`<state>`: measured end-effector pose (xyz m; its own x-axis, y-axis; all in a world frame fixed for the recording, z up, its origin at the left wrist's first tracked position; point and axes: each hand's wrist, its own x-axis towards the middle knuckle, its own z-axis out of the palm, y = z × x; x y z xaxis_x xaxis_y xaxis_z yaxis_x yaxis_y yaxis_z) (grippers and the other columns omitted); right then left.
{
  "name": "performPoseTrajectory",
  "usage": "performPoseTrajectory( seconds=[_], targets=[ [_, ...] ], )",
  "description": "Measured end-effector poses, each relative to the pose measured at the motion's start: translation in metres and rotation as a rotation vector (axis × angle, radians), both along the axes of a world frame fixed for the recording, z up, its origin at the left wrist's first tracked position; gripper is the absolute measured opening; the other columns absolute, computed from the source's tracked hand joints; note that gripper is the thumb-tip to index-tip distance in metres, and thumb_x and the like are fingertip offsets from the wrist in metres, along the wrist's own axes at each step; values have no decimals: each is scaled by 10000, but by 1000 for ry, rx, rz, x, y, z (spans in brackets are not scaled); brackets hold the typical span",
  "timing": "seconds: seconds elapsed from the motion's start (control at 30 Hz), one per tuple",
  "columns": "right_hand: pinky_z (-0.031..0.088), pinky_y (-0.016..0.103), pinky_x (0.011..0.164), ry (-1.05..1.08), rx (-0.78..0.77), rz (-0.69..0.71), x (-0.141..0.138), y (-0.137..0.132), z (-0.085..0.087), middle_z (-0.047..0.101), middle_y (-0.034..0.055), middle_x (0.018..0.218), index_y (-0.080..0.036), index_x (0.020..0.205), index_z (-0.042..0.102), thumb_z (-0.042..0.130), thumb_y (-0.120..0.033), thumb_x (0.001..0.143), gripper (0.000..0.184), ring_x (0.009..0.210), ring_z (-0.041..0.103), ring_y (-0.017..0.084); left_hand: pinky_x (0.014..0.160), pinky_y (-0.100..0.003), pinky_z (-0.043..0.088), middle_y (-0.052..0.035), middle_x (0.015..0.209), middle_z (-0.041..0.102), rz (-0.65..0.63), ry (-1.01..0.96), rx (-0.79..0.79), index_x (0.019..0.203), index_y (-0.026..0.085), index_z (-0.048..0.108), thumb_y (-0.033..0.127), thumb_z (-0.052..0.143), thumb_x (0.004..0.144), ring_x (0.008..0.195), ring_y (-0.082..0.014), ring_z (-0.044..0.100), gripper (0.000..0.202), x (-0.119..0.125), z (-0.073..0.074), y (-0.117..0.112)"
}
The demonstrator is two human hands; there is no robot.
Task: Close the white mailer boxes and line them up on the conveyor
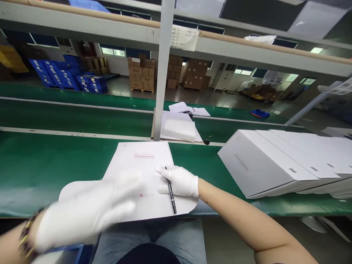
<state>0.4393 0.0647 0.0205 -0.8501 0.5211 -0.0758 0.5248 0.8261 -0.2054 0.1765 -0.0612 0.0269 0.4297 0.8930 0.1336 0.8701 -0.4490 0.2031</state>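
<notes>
A flat white carton [137, 168] with a red line and small printing lies on the green bench at its front edge, with flaps spread at both sides. My right hand [181, 180], in a white glove, rests on the carton's right part. A black pen [171, 194] is held between its thumb and fingers, slanting toward me. Over the carton's left flap, my left hand [93, 205], also gloved, is smeared by motion. Its fingers look stretched out with the thumb apart, and I see nothing in it.
Several white boxes [253, 165] lean in a row at right on the green bench [41, 157]. Behind the upright post [164, 73] lie a white foam-like pack [179, 128] and an open notebook [184, 108]. A shelf rail [110, 27] crosses overhead.
</notes>
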Motion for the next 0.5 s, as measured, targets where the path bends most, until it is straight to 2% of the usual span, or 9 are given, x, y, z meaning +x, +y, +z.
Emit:
performPoseTrajectory(
  seconds=[0.07,0.13,0.2,0.27,0.33,0.43,0.5],
  targets=[
    [492,349,859,69,9,-9,1,-2,-9,618,102,1007,-106,1233,567,724,-492,830,580,1003,571,254,1109,-497,384,-120,1458,518,88,105,-23,1369,223,585,709,432,862,1350,-358,465,720,-22,-10,26],
    [464,399,957,169,51,-7,4,-6,-25,607,142,1104,-89,1258,554,754,-488,798,641,1112,532,284,1135,-560,326,-184,1507,432,120,204,-25,1430,148,508,716,410,869,1407,-407,363,804,-29,-33,41],
    [431,455,1008,250,98,5,6,-10,-42,578,166,1209,-110,1166,603,770,-480,780,559,1163,497,305,1143,-597,286,-204,1530,389,130,244,25,1455,152,472,704,389,890,1431,-420,308,795,-26,-58,43],
    [411,498,1030,281,110,-7,8,-9,-55,555,164,1276,-142,1050,635,787,-478,752,474,1193,471,317,1139,-623,268,-212,1530,388,136,248,88,1449,185,486,711,405,884,1432,-429,301,777,-21,-75,40],
    [384,523,1067,271,106,-60,7,2,-59,517,173,1345,-143,1093,629,820,-510,679,586,1268,420,338,1122,-648,268,-212,1524,400,139,250,102,1438,220,504,713,455,863,1423,-441,309,760,-14,-79,44],
    [294,544,1146,203,120,-108,2,30,-56,441,248,1421,-58,1228,576,864,-564,543,900,1365,325,388,1093,-652,298,-185,1531,405,145,260,48,1445,272,490,659,565,840,1412,-451,317,722,-1,-67,71],
    [251,560,1164,156,175,-131,-3,50,-56,412,285,1439,-36,1163,604,897,-510,504,864,1359,331,421,1069,-652,322,-169,1555,371,177,278,2,1460,299,460,597,632,828,1412,-459,306,720,9,-57,99]
  ],
)
